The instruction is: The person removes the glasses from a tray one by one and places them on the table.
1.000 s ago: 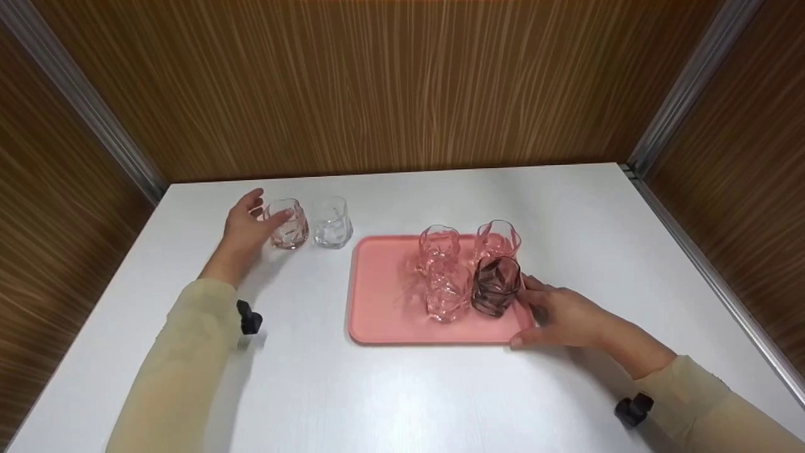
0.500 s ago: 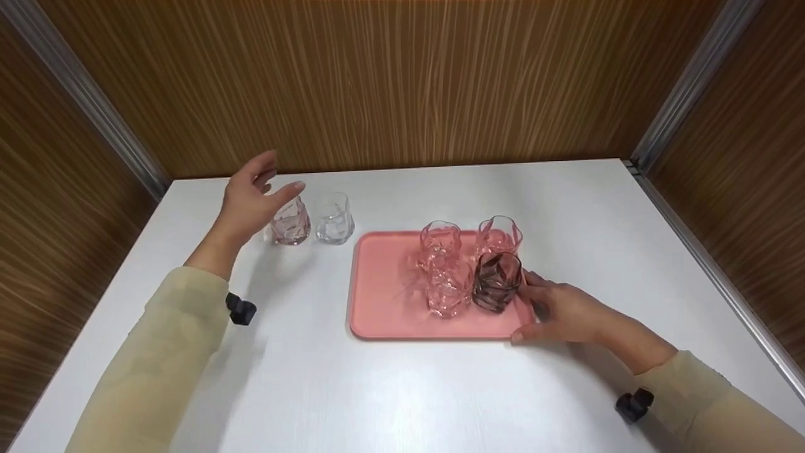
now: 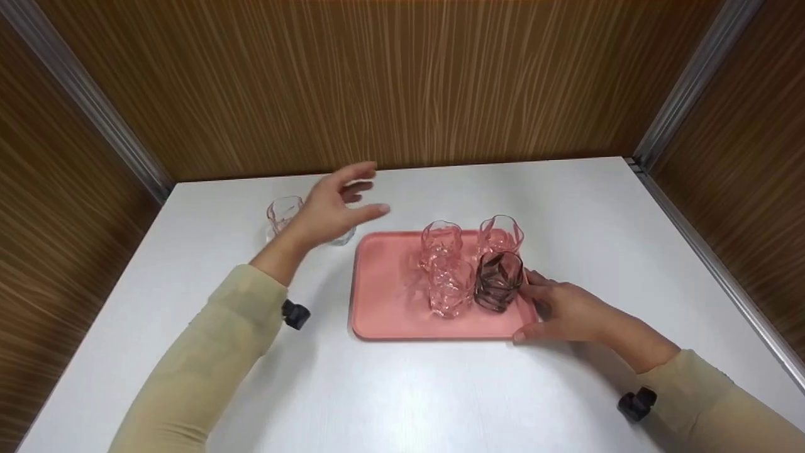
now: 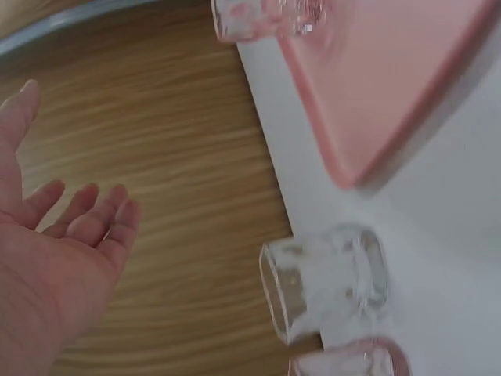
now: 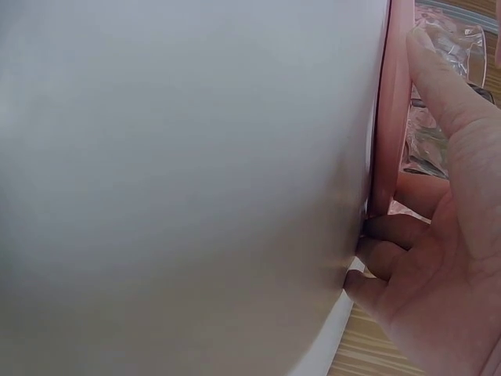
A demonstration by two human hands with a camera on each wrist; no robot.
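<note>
My left hand (image 3: 361, 195) hovers open with fingers spread, above the table just left of the pink tray (image 3: 383, 302). It holds nothing and partly hides a clear glass (image 3: 343, 238) beneath it. A pink glass (image 3: 283, 212) stands further left. The left wrist view shows the open palm (image 4: 55, 258) apart from the clear glass (image 4: 325, 282). My right hand (image 3: 534, 308) grips the tray's front right corner, thumb along the front edge, fingers at the right rim (image 5: 381, 117) beside a dark glass (image 3: 498, 280).
On the tray stand two pinkish glasses (image 3: 440, 242) (image 3: 500, 234) at the back and a clear glass (image 3: 449, 286) beside the dark one. Wood-panelled walls close in the white table (image 3: 402, 390) on three sides.
My left hand let go of the pink glass, rose, and swung right over the clear glass toward the tray. The right hand stayed at the tray's corner.
</note>
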